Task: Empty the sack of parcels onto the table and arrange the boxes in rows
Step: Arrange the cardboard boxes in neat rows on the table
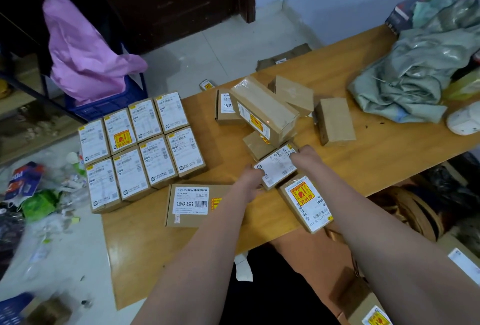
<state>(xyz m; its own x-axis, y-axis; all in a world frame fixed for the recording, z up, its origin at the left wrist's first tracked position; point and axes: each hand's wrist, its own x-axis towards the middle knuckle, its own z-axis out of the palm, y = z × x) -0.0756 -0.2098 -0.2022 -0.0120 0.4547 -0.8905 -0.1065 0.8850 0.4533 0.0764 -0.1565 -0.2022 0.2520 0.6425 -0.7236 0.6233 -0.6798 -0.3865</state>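
Both hands hold one small brown box with a white label (278,168) near the middle of the wooden table (389,148). My left hand (250,181) grips its near left end and my right hand (306,158) grips its far right end. Several labelled boxes (141,148) lie in two neat rows at the table's left end. A loose heap of brown boxes (265,110) lies beyond my hands. One box with a red and yellow sticker (306,201) lies just right of my hands, and another, marked 12V4A (192,205), just left. The emptied grey-green sack (413,75) lies crumpled at the far right.
A pink plastic bag (83,49) sits in a blue crate (109,103) on the floor beyond the table. Litter and wrappers (39,194) cover the floor at left. A white rounded object (465,122) rests on the table's right edge. More boxes (368,309) lie below at lower right.
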